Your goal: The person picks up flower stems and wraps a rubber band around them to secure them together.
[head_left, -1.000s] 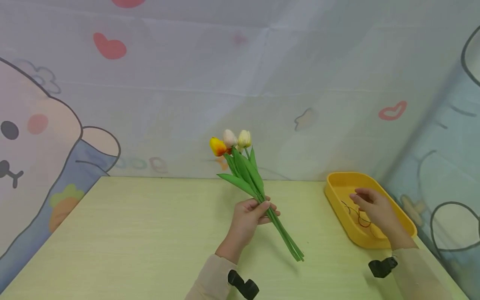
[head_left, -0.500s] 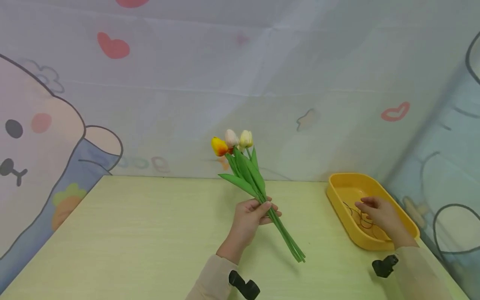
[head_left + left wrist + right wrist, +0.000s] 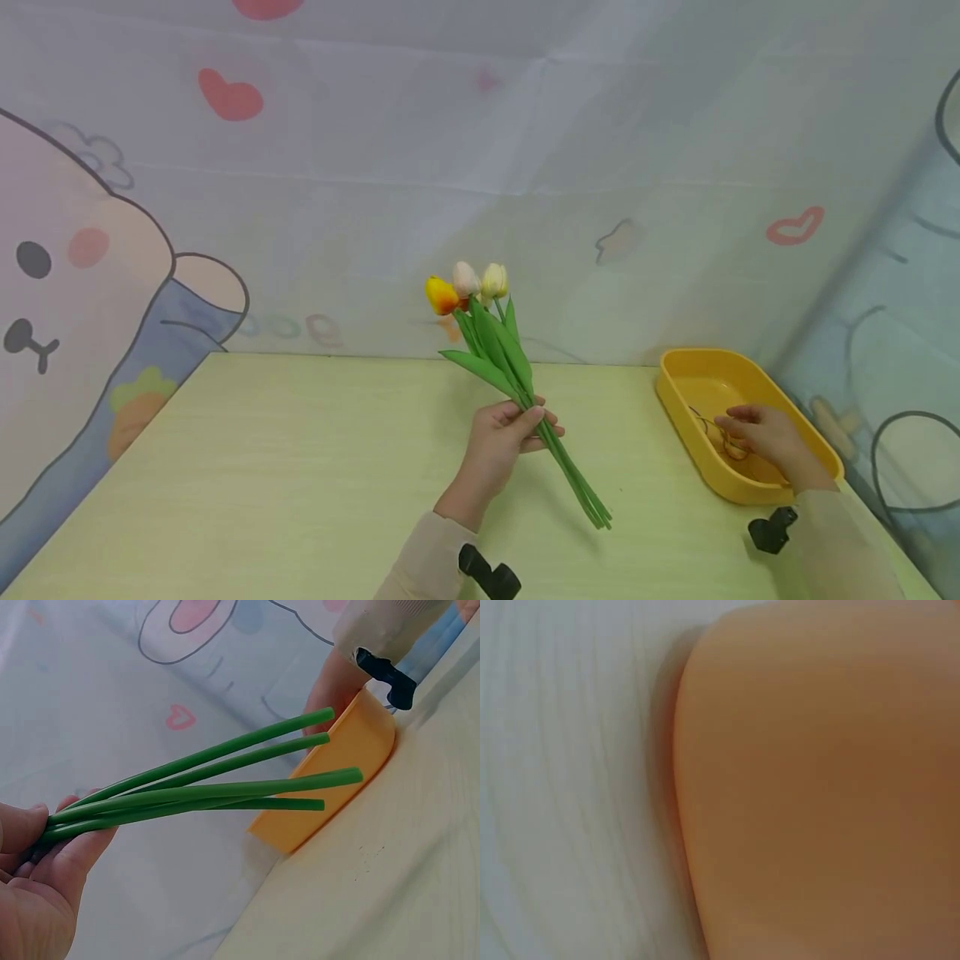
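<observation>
In the head view my left hand (image 3: pixel 504 437) grips a bunch of tulips (image 3: pixel 510 358) by the stems, above the table. The blooms are yellow-orange, pale pink and cream, and the bunch tilts up to the left. Cut stem ends (image 3: pixel 322 780) stick out past the fingers in the left wrist view. My right hand (image 3: pixel 776 437) is down inside the yellow tray (image 3: pixel 693 454), its fingertips at some thin, dark looped ties (image 3: pixel 731 446). Whether they pinch a tie is too small to tell. The right wrist view is filled by the tray's outer wall (image 3: pixel 817 780), with no hand showing.
A pale wooden-looking table (image 3: pixel 300 475) spreads under both hands. Behind it hangs a printed cloth (image 3: pixel 375 167) with hearts and a cartoon animal, which also covers the right side close to the tray.
My right hand has lowered farther into the tray, toward the looped ties. The left hand keeps its grip on the tulips; the whole head view has shifted slightly.
</observation>
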Motion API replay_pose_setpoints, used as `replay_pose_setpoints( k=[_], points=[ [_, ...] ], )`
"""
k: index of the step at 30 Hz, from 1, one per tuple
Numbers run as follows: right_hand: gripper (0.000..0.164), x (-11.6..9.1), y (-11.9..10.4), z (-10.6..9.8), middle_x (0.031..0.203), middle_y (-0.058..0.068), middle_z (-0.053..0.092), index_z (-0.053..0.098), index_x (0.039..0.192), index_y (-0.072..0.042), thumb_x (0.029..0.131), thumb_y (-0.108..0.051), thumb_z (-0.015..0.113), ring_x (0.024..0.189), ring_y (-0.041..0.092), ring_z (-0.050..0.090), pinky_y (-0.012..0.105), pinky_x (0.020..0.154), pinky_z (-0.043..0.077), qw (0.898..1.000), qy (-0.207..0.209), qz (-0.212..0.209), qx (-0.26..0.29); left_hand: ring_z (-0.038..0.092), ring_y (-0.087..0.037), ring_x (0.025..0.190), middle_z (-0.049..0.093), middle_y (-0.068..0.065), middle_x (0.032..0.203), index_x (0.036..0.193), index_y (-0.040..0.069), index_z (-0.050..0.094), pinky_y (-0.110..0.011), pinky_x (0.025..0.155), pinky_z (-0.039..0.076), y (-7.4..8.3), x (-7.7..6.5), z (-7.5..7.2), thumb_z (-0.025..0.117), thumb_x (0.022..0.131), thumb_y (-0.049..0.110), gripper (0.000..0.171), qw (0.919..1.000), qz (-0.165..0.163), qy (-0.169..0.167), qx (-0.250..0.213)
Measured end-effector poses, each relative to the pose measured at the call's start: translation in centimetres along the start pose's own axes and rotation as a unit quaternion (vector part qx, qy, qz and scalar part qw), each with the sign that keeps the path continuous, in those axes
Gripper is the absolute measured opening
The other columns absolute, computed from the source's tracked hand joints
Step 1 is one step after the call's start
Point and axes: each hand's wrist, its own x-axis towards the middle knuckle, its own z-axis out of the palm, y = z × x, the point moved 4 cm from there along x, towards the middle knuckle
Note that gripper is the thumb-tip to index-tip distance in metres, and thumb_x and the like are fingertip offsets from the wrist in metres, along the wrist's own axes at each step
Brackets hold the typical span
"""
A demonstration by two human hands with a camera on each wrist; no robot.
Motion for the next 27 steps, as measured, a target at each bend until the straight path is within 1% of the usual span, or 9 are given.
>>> replay_pose_setpoints(
  k=[3,4,8,11,13,16,22,27],
  points=[
    [0.067,0.16,0.21,-0.02,0.125,0.039,0.048,0.039,0.130,0.021,0.100,-0.038,0.051,0.105,0.042,0.057,0.045,0.087,0.054,1.000,-0.002,0.002,-0.003,0.072,-0.025,0.086,0.070,-0.012,0.090,0.111,-0.017,0.058,-0.036,0.082,0.058,-0.05,0.00,-0.09,0.057,0.096,0.002,0.024,1.0000,-0.001,0.001,0.002],
    [0.067,0.22,0.32,-0.01,0.125,0.038,0.048,0.040,0.129,0.021,0.099,-0.038,0.052,0.104,0.041,0.057,0.043,0.086,0.054,1.000,-0.002,0.003,-0.003,0.072,-0.025,0.086,0.070,-0.012,0.090,0.111,-0.017,0.058,-0.036,0.082,0.058,-0.08,-0.01,-0.11,0.057,0.096,0.002,0.024,1.0000,-0.001,0.001,0.003],
    [0.065,0.48,0.74,0.08,0.121,0.037,0.050,0.041,0.127,0.021,0.099,-0.036,0.054,0.099,0.035,0.055,0.028,0.077,0.052,1.000,-0.004,0.008,0.005,0.072,-0.027,0.088,0.070,-0.011,0.089,0.111,-0.016,0.058,-0.037,0.082,0.058,-0.18,-0.07,-0.24,0.057,0.096,0.002,0.024,1.0000,-0.004,0.001,0.007],
    [0.062,0.66,0.92,0.17,0.113,0.032,0.055,0.045,0.124,0.021,0.098,-0.033,0.057,0.095,0.030,0.054,0.021,0.071,0.049,1.000,-0.008,0.010,0.004,0.072,-0.028,0.089,0.070,-0.012,0.090,0.112,-0.016,0.058,-0.037,0.082,0.058,-0.20,-0.16,-0.34,0.057,0.096,0.002,0.024,0.9999,-0.004,0.001,0.010],
    [0.060,0.74,0.92,0.26,0.109,0.029,0.057,0.047,0.122,0.020,0.096,-0.032,0.059,0.092,0.028,0.054,0.021,0.069,0.048,1.000,-0.011,0.010,0.000,0.072,-0.028,0.089,0.070,-0.012,0.091,0.112,-0.016,0.058,-0.037,0.082,0.058,-0.20,-0.19,-0.39,0.057,0.096,0.002,0.024,0.9999,-0.002,0.000,0.011],
    [0.060,0.81,0.92,0.44,0.108,0.026,0.057,0.048,0.122,0.019,0.094,-0.032,0.062,0.092,0.028,0.053,0.021,0.069,0.048,1.000,-0.015,0.015,-0.003,0.072,-0.027,0.088,0.070,-0.012,0.090,0.112,-0.016,0.058,-0.036,0.082,0.058,-0.19,-0.23,-0.46,0.057,0.096,0.003,0.025,0.9999,-0.002,0.000,0.013],
    [0.062,0.87,0.90,0.73,0.109,0.027,0.056,0.047,0.122,0.019,0.091,-0.031,0.068,0.090,0.028,0.053,0.023,0.069,0.048,1.000,-0.021,0.019,-0.004,0.072,-0.028,0.089,0.070,-0.011,0.090,0.112,-0.016,0.058,-0.036,0.082,0.058,-0.19,-0.22,-0.57,0.057,0.096,0.003,0.025,0.9999,-0.002,-0.003,0.013],
    [0.054,1.02,0.91,0.93,0.100,0.020,0.059,0.050,0.116,0.017,0.089,-0.026,0.069,0.082,0.023,0.054,0.024,0.065,0.049,1.000,-0.022,0.016,-0.011,0.072,-0.027,0.088,0.070,-0.013,0.091,0.112,-0.016,0.058,-0.037,0.082,0.058,-0.24,-0.19,-0.69,0.057,0.096,0.003,0.025,0.9999,0.001,-0.005,0.014]
  ],
)
